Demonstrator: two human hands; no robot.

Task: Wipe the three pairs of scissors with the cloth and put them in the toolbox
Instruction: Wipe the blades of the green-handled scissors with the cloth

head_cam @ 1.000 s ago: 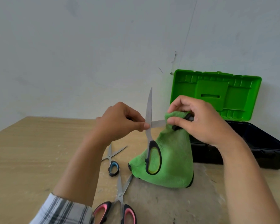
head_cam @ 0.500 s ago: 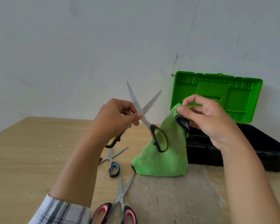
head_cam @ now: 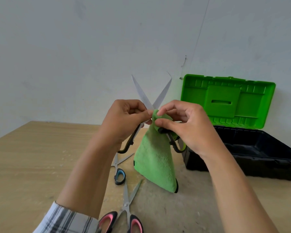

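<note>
On my feed the left hand (head_cam: pixel 124 121) pinches the black-handled scissors (head_cam: pixel 142 94) between thumb and forefinger, right where the two blades cross. Its other fingers are curled in behind. The scissors are held up in the air over the table (head_cam: pixel 23 157), blades spread wide in an X and pointing up towards the wall. One black handle loop sticks out below the left hand.

The right hand (head_cam: pixel 186 128) pinches the bunched top of the green cloth (head_cam: pixel 155 163) with thumb and forefinger, and I see the cloth pressed against the crossing of the blades. Its remaining fingers are bent loosely. The scissors' other handle runs down beneath this hand; I cannot tell whether the palm touches it. The cloth hangs from the pinch in a long cone, with its lower corner down at the table.

On the table just beside the cloth lie the small blue-handled scissors (head_cam: pixel 119 175), and nearer me the pink-handled scissors (head_cam: pixel 127 214), both with blades apart. The toolbox (head_cam: pixel 259 153) stands open at my right, green lid (head_cam: pixel 228 101) upright. A plaid sleeve (head_cam: pixel 62 219) covers the left forearm.
</note>
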